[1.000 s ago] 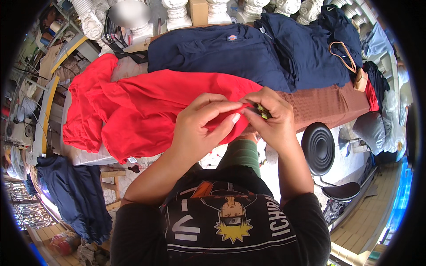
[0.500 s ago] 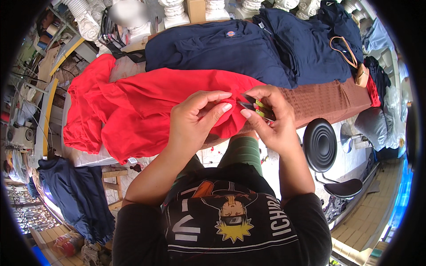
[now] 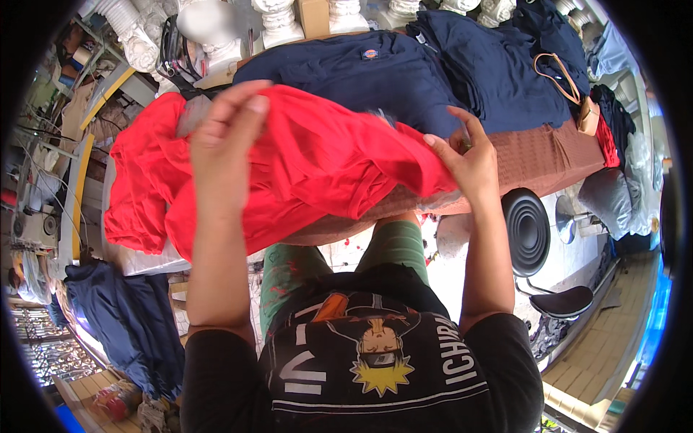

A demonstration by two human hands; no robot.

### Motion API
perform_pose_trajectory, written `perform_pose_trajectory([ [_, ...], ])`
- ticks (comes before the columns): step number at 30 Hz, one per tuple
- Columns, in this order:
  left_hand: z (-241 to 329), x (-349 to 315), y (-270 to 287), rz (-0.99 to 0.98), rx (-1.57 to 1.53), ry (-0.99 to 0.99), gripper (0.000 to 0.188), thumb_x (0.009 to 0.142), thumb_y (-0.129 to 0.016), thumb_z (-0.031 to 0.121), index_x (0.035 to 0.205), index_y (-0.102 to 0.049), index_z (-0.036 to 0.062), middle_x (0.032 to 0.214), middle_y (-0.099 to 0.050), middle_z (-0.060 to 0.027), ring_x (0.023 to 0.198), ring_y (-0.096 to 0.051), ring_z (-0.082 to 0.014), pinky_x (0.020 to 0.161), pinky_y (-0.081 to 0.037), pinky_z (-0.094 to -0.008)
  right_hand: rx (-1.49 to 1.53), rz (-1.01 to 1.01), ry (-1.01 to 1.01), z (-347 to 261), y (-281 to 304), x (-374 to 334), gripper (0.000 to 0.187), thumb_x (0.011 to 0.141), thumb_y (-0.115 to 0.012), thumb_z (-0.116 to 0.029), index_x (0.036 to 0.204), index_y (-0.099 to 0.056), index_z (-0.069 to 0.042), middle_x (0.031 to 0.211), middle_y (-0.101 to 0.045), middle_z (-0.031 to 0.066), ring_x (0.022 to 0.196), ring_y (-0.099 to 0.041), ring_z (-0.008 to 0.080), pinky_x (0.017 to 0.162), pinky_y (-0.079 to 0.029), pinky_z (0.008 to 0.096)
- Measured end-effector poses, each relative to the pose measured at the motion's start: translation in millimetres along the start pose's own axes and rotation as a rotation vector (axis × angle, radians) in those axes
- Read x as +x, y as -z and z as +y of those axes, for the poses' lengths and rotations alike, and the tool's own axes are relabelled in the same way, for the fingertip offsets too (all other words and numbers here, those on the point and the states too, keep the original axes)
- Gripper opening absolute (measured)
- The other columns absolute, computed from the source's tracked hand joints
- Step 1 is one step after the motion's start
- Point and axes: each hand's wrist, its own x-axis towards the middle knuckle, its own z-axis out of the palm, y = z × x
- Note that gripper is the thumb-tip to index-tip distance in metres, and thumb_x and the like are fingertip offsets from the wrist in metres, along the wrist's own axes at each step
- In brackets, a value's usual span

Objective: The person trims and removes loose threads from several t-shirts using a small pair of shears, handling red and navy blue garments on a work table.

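Observation:
A red garment stretches across the near side of the table, its raised upper edge between my hands. My left hand, smeared by motion, pinches that edge at the left and lifts it. My right hand is at the garment's right end, with the thumb close against the cloth and the fingers curled. A small bit of the thread snips shows among these fingers; the rest is hidden. A small greyish blur at the cloth's upper edge is too unclear to name.
Folded navy garments lie along the table's far side. Brown textured cloth covers the table's right part, where a tan pouch with a strap sits. A black round stool stands at right. Navy clothing hangs at lower left.
My hands have moved apart: the left up and left with the garment's edge, the right slightly right. The cloth is now lifted and spread between them. The snips' blades no longer show.

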Motion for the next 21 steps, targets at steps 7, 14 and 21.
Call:
perform_pose_trajectory([
  [7, -22, -2, 26, -0.365, 0.864, -0.085, 0.023, 0.081, -0.069, 0.003, 0.102, -0.060, 0.0033, 0.098, -0.063, -0.0073, 0.088, -0.061, -0.0119, 0.080, -0.049, -0.0275, 0.090, -0.483, -0.135, 65, -15, 5, 0.025, 0.081, -0.076, -0.023, 0.079, -0.066, 0.000, 0.060, -0.057, 0.0038, 0.058, -0.051, 0.0092, 0.058, -0.044, 0.0288],
  [14, 25, 19, 13, 0.051, 0.825, -0.801, 0.024, 0.075, -0.060, -0.012, 0.090, -0.060, 0.0070, 0.095, -0.058, -0.0058, 0.092, -0.059, -0.0180, 0.084, -0.047, -0.0292, 0.292, 0.242, 0.126, 19, 20, 68, 0.015, 0.089, -0.065, -0.007, 0.103, -0.066, -0.002, 0.085, -0.068, 0.0019, 0.072, -0.058, 0.0075, 0.068, -0.047, 0.0222],
  [21, 97, -37, -19, -1.519, -0.291, -0.041, 0.063, 0.085, -0.065, 0.043, 0.132, -0.051, 0.0028, 0.143, -0.040, -0.0225, 0.138, -0.031, -0.0400, 0.114, -0.023, -0.0490, 0.472, -1.549, 0.680, -71, 82, -8, 0.032, 0.083, -0.067, -0.016, 0.110, -0.062, 0.000, 0.088, -0.067, 0.0094, 0.071, -0.064, 0.0227, 0.058, -0.050, 0.0323],
])
